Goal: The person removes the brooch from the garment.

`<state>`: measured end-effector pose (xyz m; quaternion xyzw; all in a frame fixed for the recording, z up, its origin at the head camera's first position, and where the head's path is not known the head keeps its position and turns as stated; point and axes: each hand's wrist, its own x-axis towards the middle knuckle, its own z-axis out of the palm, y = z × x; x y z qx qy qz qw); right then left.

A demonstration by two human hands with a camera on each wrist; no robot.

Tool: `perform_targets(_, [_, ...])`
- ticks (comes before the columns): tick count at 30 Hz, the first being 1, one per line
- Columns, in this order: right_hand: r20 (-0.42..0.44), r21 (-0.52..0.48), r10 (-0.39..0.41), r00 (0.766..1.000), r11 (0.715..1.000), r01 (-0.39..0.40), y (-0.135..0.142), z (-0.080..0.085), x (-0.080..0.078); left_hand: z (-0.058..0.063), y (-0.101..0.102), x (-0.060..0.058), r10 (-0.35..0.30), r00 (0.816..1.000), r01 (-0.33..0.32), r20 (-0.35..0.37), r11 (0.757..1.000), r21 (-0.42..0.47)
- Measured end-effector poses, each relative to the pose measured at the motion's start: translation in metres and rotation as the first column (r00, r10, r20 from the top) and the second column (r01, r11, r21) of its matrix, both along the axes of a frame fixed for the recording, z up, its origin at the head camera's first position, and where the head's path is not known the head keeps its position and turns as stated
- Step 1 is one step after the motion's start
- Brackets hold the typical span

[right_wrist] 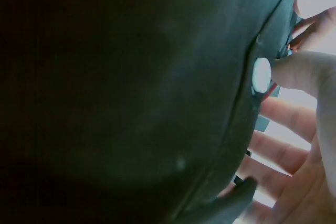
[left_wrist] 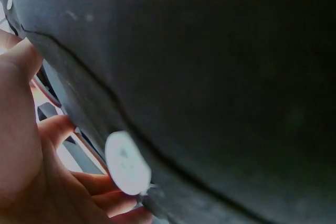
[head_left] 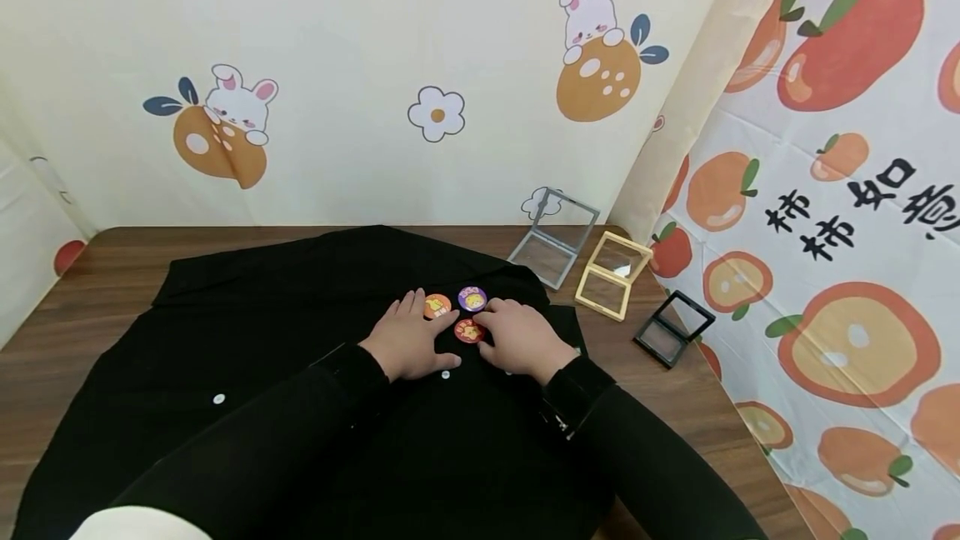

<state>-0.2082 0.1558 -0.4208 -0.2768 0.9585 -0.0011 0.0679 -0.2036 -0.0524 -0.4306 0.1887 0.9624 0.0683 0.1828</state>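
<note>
A black shirt (head_left: 300, 323) with white buttons lies spread over the table. On it sit three round badges close together: an orange badge (head_left: 437, 305), a purple badge (head_left: 472, 298) and a red badge (head_left: 468, 331). My left hand (head_left: 405, 344) rests on the cloth with its fingers extended beside the orange badge, partly covering its left edge. The right hand (head_left: 527, 340) lies to the right, its fingertips and thumb at the red badge's right edge. The left wrist view has a white button (left_wrist: 127, 163) by the fingers; another white button (right_wrist: 261, 75) appears near the right thumb.
Right of the shirt, three hinged square frames stand opened on the wooden table (head_left: 555, 319): a grey frame (head_left: 557, 237), a yellow frame (head_left: 613, 275) and a black frame (head_left: 673, 329). A rabbit-print cloth (head_left: 337, 23) hangs behind; a fruit-print cloth (head_left: 847, 248) borders the right side.
</note>
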Motion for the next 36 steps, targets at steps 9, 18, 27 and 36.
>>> perform_targets(9, [-0.044, -0.026, 0.041, 0.998, 0.999, -0.042, 0.0032, -0.0033, 0.0016, 0.0015, -0.0007, 0.0025, -0.017, 1.0, 0.017, -0.006, 1.0, 0.005])
perform_targets(18, [-0.054, -0.072, 0.07, 0.996, 0.995, -0.074, 0.0046, -0.0032, 0.0006, 0.002, -0.0005, 0.0008, -0.019, 1.0, 0.019, -0.002, 1.0, 0.006])
perform_targets(27, [-0.016, -0.138, 0.04, 0.999, 0.99, -0.042, 0.0053, 0.004, 0.0017, 0.0017, -0.0008, -0.0005, -0.039, 0.999, 0.039, -0.029, 0.999, 0.014])
perform_targets(36, [-0.002, -0.169, 0.03, 1.0, 0.985, -0.03, 0.0047, 0.0044, 0.0002, 0.0049, -0.0031, -0.0021, -0.041, 0.999, 0.042, -0.015, 0.999, 0.009])
